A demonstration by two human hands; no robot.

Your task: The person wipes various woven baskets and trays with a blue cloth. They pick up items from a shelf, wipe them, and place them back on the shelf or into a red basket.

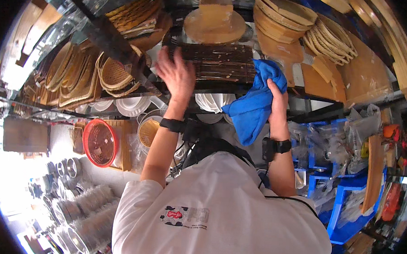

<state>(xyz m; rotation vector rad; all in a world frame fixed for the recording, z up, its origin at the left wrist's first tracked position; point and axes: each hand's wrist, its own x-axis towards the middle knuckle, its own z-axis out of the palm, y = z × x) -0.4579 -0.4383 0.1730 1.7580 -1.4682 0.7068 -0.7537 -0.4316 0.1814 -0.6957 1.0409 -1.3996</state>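
A crumpled blue cloth [252, 105] hangs from my right hand [278, 100], whose fingers are closed around its upper part. Directly beyond it lies a dark brown slatted mat [225, 62], apparently of thin sticks, on the shelf. My left hand [177, 76] is raised over the mat's left end, fingers spread and slightly blurred, with nothing in it. Behind the mat stands a round wooden board [215, 26]. A wooden paddle-shaped board [281, 55] lies to the right, below stacked wooden tubs [283, 18].
Woven baskets [117, 71] fill the shelf at left, near a dark metal post [104, 30]. More baskets [331, 38] are stacked at right. White dishes [133, 105] sit on the lower shelf. A red-rimmed basket [100, 142] is on the left; blue plastic bins [352, 206] stand at right.
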